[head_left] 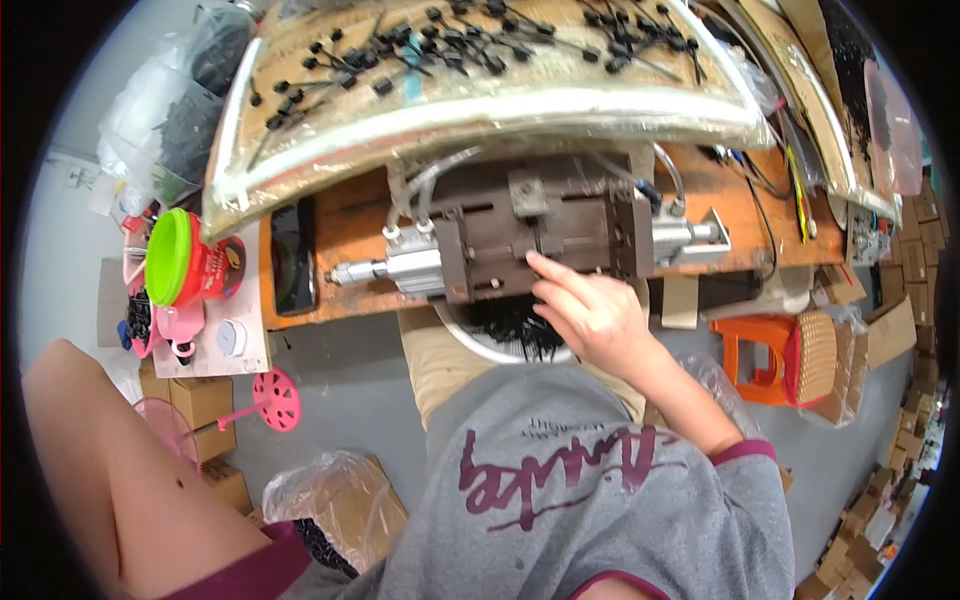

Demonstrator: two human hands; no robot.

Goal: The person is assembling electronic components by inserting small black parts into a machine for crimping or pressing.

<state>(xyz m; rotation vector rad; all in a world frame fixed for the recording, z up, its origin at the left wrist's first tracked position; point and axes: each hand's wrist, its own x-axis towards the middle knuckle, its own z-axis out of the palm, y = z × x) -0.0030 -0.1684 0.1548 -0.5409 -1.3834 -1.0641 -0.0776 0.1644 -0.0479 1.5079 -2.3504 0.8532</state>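
My right hand [595,318] reaches up to the dark metal fixture [500,230] on the bench. Its fingers are bent together, with one fingertip touching the fixture's front middle, just below a thin dark rod [538,240]. Whatever the fingers hold is too small to make out. A pale metal block [528,195] sits above that spot. Silver cylinders, the left one [413,270] and the right one [685,240], flank the fixture, with clear hoses attached. My left arm [140,490] is bent out to the side, and its hand is out of view.
A wrapped cardboard-covered board [480,105] above the fixture bears several black-headed thin-stemmed parts [430,45]. Below the bench, a white tub [485,345] holds black pieces. To the left stand a green-and-red bucket [175,260] and a phone-like dark slab [293,255]; an orange stool [750,345] is right.
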